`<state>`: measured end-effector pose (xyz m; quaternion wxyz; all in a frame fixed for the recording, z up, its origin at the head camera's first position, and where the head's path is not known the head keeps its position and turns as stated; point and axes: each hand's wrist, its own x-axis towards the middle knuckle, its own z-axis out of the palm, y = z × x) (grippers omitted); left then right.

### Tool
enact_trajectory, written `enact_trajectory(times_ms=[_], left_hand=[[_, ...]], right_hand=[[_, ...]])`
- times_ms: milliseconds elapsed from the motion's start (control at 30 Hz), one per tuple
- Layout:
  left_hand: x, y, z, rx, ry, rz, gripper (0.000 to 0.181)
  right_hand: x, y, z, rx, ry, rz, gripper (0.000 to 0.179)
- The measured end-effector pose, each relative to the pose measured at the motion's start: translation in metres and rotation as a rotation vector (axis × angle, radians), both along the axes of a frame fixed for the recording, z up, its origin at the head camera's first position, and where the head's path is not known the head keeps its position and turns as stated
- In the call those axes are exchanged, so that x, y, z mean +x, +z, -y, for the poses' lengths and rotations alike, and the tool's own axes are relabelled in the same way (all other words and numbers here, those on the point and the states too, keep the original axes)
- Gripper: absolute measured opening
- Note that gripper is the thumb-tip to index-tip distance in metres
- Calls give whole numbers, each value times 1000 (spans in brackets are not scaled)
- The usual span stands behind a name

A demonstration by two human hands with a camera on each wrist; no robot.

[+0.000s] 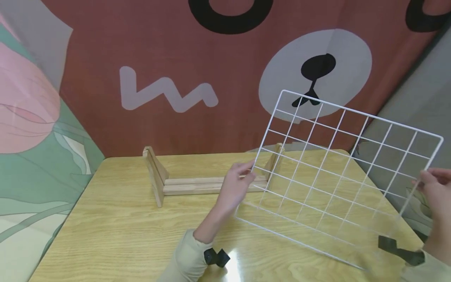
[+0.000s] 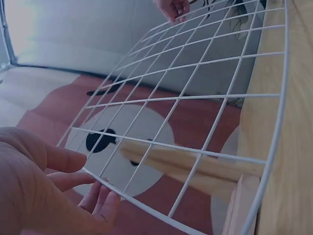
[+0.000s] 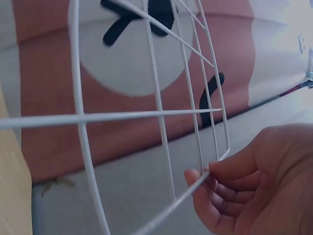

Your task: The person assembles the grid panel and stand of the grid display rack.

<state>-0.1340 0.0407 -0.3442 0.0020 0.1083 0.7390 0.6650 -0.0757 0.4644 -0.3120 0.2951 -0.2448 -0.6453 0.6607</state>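
A white wire grid panel (image 1: 329, 149) is held up at a tilt above the right half of the table, its top edge sloping down to the right. My left hand (image 1: 235, 184) pinches the panel's left side, with thumb and fingers about the outer wire (image 2: 122, 194) in the left wrist view. On the opposite side, my right hand (image 1: 438, 192) grips the right outer wire between thumb and curled fingers (image 3: 203, 196). Behind the panel's left edge stands a wooden rack (image 1: 193, 190) with two upright ends joined by rails; the left hand overlaps its right part in the head view.
The wood-grain table (image 1: 105, 235) reaches back to a hanging cloth (image 1: 158, 129) printed with a large brown animal face. Grey fabric (image 1: 423, 98) closes off the right side, close beyond the right hand. Green and pink printed cloth (image 1: 24, 176) hangs along the left.
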Motion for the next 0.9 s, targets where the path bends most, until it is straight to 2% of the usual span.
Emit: enact_trajectory(times_ms=[133,233,333,500,633,767,900], left_hand=[[-5,4,13,48,65,-33,33],[-10,7,24,65,147,-92,28],[-15,11,35,116,216,-135,23],[-22,22,56,234,245,-148,16],[-25,31,70,361,273,-144,16],[-28,37,80,525,319,-132,16],[-31,40,90,624,387,-146,12]], right_hand=[[1,10,21,-88,76,-219,44],[-2,15,34,-144,93,-344,39],[-5,18,49,-145,98,-438,31],[-8,19,66,-159,241,-581,20],[-4,25,80,-148,287,-574,15],[0,31,97,-166,245,-520,15],[-1,33,110,-196,236,-498,15]])
